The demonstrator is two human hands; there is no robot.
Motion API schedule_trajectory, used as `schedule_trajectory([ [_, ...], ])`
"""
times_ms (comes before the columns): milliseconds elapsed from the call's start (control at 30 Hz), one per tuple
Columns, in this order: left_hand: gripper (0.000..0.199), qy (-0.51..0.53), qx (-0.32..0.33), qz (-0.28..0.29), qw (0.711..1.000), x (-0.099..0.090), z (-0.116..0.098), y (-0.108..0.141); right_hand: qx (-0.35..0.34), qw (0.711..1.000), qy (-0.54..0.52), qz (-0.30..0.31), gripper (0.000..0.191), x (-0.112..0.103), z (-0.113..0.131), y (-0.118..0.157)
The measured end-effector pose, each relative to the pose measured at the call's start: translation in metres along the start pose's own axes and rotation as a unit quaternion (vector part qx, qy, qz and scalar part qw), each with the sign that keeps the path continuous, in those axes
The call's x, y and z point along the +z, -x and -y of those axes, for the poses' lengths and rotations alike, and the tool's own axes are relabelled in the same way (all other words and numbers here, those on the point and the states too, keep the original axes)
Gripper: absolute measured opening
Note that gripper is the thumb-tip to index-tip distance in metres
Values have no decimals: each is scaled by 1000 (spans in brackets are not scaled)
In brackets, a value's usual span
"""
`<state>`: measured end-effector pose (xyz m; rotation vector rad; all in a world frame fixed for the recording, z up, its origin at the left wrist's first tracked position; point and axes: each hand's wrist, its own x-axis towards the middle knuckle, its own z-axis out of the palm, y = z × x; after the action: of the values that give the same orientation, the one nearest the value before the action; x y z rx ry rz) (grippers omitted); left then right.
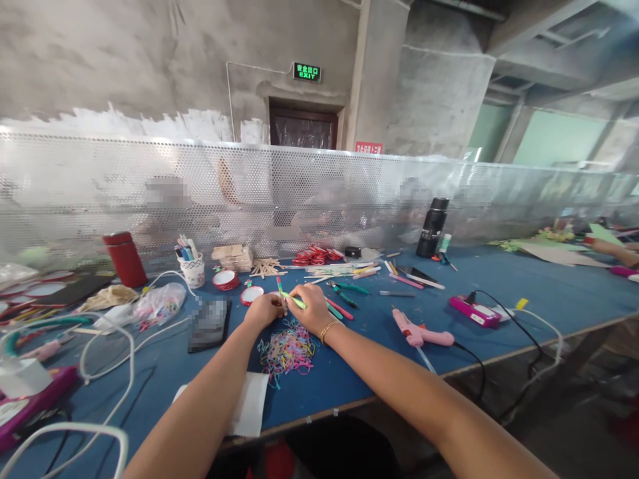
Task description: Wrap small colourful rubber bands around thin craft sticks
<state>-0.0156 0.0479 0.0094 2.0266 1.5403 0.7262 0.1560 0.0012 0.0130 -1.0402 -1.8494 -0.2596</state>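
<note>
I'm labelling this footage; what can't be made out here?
All in the head view:
Phone screen: masked by pixelation.
Co-worker's arm: cut off by the right edge.
Detail behind the perforated panel: veiled by its mesh.
Left hand: fingertip grip too small to tell.
Green tool in right hand: too small to identify.

One left hand [267, 310] and one right hand [309, 307] are seen in the middle, which makes two. Below them, one pile of small bands [288, 351] is seen, too many to be counted. Two bottles are found: one red bottle [124, 259] at the left, one black bottle [432, 227] right of the middle. One pink glue gun [418, 334] is seen lower right, and one green sign [307, 72] at the top.
</note>
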Motion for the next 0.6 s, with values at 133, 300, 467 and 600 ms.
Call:
schedule_trajectory([
  [133,11,13,-9,-3,1000,3,4,-3,13,1000,-1,-8,10,1,-2,0],
  [300,10,9,-3,2,1000,0,0,0,7,1000,1,-9,11,0,0,0],
  [467,10,-10,-9,3,1000,-4,-8,5,9,1000,3,0,11,1,-1,0],
  [600,9,16,-29,4,999,-2,-7,4,11,1000,-2,-10,11,2,-4,1],
])
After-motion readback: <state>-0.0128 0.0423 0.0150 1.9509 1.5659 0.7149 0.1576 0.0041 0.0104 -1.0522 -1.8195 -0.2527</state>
